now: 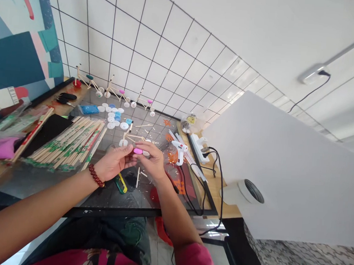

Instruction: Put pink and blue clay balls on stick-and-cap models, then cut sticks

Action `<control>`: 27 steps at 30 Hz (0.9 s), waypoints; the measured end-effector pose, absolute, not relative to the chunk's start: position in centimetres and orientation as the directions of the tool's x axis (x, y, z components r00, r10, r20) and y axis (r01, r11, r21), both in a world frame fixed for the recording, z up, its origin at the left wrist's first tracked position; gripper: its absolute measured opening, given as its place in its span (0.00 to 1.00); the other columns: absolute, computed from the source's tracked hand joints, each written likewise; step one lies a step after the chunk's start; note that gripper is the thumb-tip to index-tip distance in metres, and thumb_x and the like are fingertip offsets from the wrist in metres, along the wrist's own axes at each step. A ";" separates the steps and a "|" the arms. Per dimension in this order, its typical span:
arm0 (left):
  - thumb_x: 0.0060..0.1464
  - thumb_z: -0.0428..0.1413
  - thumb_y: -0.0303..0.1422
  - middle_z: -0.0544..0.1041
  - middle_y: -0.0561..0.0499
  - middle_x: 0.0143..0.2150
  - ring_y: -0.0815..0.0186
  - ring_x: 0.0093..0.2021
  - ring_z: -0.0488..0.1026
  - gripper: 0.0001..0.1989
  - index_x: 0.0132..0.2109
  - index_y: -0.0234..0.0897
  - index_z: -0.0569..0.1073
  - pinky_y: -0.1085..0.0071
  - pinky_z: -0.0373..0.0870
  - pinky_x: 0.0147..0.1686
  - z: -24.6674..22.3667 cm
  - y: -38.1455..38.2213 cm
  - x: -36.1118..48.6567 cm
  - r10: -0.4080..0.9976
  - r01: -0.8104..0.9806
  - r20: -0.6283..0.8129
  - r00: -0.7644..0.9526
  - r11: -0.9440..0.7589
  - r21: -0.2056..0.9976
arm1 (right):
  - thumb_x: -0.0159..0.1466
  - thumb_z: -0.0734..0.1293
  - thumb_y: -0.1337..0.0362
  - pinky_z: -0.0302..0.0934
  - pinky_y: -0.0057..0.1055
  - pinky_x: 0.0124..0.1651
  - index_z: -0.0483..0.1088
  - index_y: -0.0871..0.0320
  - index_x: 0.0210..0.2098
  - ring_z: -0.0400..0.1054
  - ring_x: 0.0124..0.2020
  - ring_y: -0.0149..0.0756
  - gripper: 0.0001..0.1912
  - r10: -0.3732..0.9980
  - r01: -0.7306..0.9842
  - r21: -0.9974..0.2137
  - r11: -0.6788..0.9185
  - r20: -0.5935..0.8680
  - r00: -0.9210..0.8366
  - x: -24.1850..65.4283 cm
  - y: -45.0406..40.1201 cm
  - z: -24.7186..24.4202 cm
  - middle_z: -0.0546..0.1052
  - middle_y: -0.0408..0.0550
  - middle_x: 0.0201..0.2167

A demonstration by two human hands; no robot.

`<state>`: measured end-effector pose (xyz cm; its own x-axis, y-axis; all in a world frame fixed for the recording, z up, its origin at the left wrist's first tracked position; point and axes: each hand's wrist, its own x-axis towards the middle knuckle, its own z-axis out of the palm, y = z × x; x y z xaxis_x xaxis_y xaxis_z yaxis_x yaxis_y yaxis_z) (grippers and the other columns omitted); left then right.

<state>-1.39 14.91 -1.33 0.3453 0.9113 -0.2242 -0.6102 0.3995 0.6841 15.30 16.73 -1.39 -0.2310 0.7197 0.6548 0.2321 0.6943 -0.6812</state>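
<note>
Pinching the glossy pink oval plastic disc (138,150) carefully between the nearly closed fingers of my left hand (113,162) and right hand (152,160), mid-frame.

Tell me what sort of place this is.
It looks like a craft workshop or hobby room. A hot glue gun lies on the glass-topped bench, beside bundled wooden chopsticks, plastic bottle caps, and small stick models lined up along the tiled wall.
</note>
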 end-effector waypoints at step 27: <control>0.40 0.72 0.32 0.81 0.48 0.30 0.68 0.31 0.75 0.11 0.31 0.31 0.82 0.73 0.74 0.34 -0.7 14.7 -1.3 0.937 -0.523 -0.225 0.266 0.337 0.783 | 0.64 0.73 0.55 0.69 0.40 0.59 0.78 0.50 0.48 0.76 0.52 0.40 0.14 0.688 0.316 -0.611 0.726 0.634 -0.353 15.8 16.5 -1.0 0.81 0.50 0.50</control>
<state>-1.34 14.71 -0.73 0.2662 0.9373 -0.2251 -0.5231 0.3367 0.7829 15.82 16.45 -1.00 -0.3533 0.6877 0.6342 0.3158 0.7258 -0.6112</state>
